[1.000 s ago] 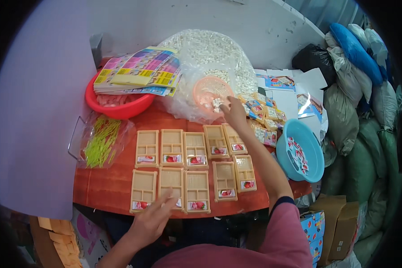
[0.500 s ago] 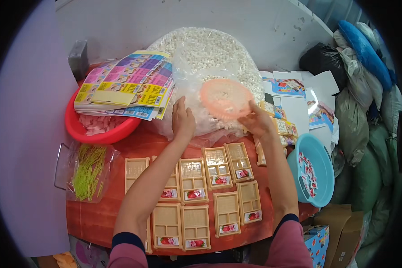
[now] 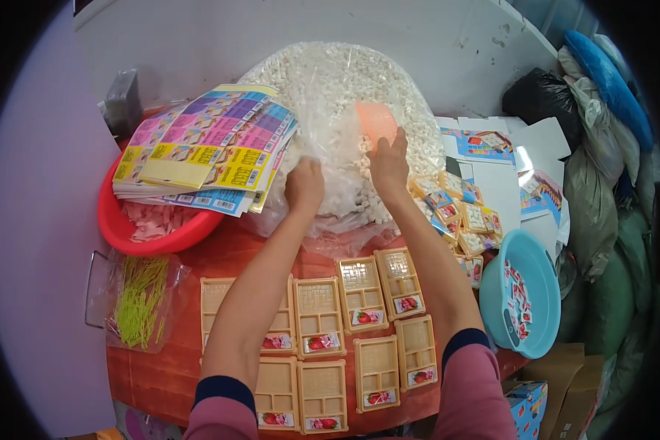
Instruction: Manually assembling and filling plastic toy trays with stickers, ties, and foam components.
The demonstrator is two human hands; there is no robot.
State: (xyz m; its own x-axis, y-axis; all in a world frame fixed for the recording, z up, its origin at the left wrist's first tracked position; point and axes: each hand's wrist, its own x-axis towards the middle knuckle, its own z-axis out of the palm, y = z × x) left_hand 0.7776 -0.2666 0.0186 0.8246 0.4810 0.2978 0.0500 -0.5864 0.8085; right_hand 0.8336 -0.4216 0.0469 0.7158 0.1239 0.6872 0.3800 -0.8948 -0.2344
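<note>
A big clear plastic bag full of small white pieces spreads across the far side of the table. My left hand is closed on the near left part of the bag's film. Tipped on its side among the white pieces is a shallow orange plastic basket; my right hand grips its near rim, and the fingers partly cover it. Nearer to me lie several beige compartment trays in two rows, many with a small strawberry-printed packet in one end. My left forearm hides some trays.
At left, printed card sheets rest on a red basin holding pink packets. Below it is a bag of yellow-green strips. At right are filled trays and a blue basin of small packets. Sacks line the right side.
My right hand has brought the orange basket down and left, from held flat to tilted into the white pieces. My left hand has closed on the bag's film. The view has shifted slightly.
</note>
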